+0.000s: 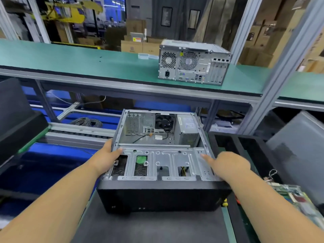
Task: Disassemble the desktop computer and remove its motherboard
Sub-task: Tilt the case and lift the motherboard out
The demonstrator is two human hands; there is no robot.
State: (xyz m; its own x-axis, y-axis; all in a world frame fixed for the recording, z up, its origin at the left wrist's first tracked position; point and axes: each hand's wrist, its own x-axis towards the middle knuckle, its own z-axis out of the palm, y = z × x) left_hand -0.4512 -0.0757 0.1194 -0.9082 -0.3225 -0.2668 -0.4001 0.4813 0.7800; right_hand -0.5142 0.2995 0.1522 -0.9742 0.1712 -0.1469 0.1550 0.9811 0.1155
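Item: open computer case (157, 155), lying on its side on a dark mat (150, 228) on the tabletop, black front panel toward the viewer, open side up. Interior: bare metal floor where a board would sit, a black fan (164, 122) at the rear wall, a grey power supply (187, 130) in the far right corner, loose cables (149, 136) lying on the floor, and a perforated metal drive cage (163, 163) across the near half with a green part (141, 159) showing through one opening. Left hand (107, 156): arm extended forward, palm against the case's left wall, thumb hooked over the top edge of the frame, gripping it. Right hand (228, 163): arm extended forward from the right, hand resting at the case's right edge, forefinger stretched out flat on the drive cage; the other fingers appear curled over the side, though blur makes it hard to tell whether they grip it. Motherboard (294, 195): a green circuit board lying apart from the case at the right edge of the tabletop, partly cut off by the frame. Also present: a second computer (192, 62), closed, standing on the green upper shelf (87, 62) with its rear ports facing the viewer; a black panel (245, 146) lying just right of the case; a coil of grey cable (86, 121) below the shelf; cardboard boxes (135, 44) in the background.
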